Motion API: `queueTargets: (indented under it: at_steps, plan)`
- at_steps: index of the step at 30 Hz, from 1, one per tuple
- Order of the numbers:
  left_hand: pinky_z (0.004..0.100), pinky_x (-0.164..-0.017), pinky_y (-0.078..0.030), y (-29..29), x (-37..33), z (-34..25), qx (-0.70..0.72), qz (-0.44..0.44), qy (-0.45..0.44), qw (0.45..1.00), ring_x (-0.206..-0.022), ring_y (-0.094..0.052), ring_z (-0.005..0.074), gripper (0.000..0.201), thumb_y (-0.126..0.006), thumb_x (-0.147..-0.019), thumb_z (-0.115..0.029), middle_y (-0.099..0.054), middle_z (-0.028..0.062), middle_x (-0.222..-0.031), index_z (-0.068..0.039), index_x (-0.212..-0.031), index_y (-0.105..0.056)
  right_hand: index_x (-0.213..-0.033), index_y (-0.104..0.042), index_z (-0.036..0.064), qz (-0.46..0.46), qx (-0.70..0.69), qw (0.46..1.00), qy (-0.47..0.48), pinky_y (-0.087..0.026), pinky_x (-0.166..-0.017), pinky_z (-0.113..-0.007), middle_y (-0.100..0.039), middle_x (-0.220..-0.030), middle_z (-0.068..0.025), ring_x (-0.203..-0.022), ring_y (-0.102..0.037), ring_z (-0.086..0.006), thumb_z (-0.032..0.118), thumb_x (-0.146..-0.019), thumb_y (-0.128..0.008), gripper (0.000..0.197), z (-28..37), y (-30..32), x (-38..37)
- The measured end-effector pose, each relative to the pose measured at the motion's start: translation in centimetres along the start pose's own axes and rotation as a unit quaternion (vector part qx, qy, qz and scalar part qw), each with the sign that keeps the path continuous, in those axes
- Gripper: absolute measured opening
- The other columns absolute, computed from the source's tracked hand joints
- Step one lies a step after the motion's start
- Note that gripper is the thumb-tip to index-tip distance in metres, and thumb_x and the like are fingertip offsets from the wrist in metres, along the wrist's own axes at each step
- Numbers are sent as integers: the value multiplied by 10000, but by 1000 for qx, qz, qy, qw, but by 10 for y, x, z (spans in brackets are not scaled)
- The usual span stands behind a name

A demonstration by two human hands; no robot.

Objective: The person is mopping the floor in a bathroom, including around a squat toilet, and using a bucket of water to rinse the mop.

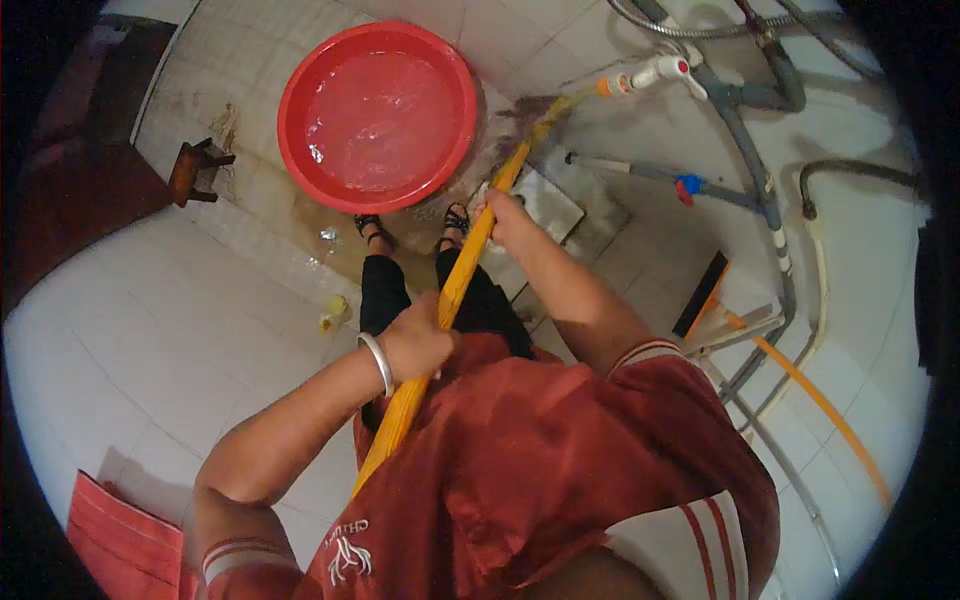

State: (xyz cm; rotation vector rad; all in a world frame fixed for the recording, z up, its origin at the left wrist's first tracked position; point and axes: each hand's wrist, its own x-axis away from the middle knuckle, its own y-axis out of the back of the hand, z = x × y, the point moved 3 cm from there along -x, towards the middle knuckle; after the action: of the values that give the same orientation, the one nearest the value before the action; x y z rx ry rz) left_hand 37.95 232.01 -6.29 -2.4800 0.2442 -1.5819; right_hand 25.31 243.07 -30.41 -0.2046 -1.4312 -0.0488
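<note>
A long wrinkled yellow hose (462, 280) runs diagonally up from my waist, taut between my hands, and bends toward the orange collar of a white tap (655, 75) on the right wall. My left hand (418, 342), with a silver bangle at its wrist, is closed round the lower stretch of the hose by my thigh. Farther up, my right hand (508, 218) grips the same hose. Ahead of my feet stands a large red basin (290, 125) holding rippling water. The hose's lower end is hidden behind my red shirt.
A small brown stool (188, 172) stands left of the basin. Grey pipes (745, 150) with a blue-and-red valve (688, 188) line the right wall. A floor squeegee (703, 293) with an orange handle leans there. Wet floor lies round my sandals. A red panel (130, 530) sits lower left.
</note>
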Motion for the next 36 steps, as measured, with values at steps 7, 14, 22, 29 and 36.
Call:
queueTargets:
  at_steps: [7,14,22,29,36]
  plan:
    - [457,-684,-457,13,25,4,-290,-115,-70,948,-772,-576,417,360,-547,-731,-169,-576,285,-805,65,-972,-417,-729,-371,88,58,-32,998,15,-396,-422,-289,-381,-548,-21,-461,-399,-147,144,-840,-484,169,-6,-21,40]
    - [448,-686,-458,59,48,69,-426,-149,32,892,-814,-574,398,420,-574,-739,-145,-591,232,-831,-62,-1123,-425,-641,-371,143,71,-182,977,-80,-369,-474,-318,-366,-539,-8,-449,-366,-151,217,-827,-498,238,-70,-38,-2]
    - [445,-628,-477,54,177,150,-485,-213,271,804,-706,-607,332,244,-546,-756,-179,-608,160,-775,-100,-985,-517,-686,-367,164,119,-223,966,-62,-335,-440,-247,-314,-534,35,-444,-334,-99,265,-767,-601,267,-87,-45,-3]
    - [432,-523,-468,98,162,180,-550,-333,176,745,-592,-598,315,101,-537,-768,-147,-594,129,-622,-105,-849,-494,-710,-407,149,88,-194,977,11,-388,-487,-298,-356,-575,1,-505,-408,-130,266,-787,-570,215,-96,-52,-12]
    - [392,-492,-455,144,157,180,-611,-364,115,693,-553,-576,270,142,-555,-792,-163,-553,83,-594,-102,-862,-447,-694,-420,146,72,-190,979,-12,-405,-545,-317,-404,-603,-5,-531,-417,-143,242,-811,-566,210,-107,-57,-22]
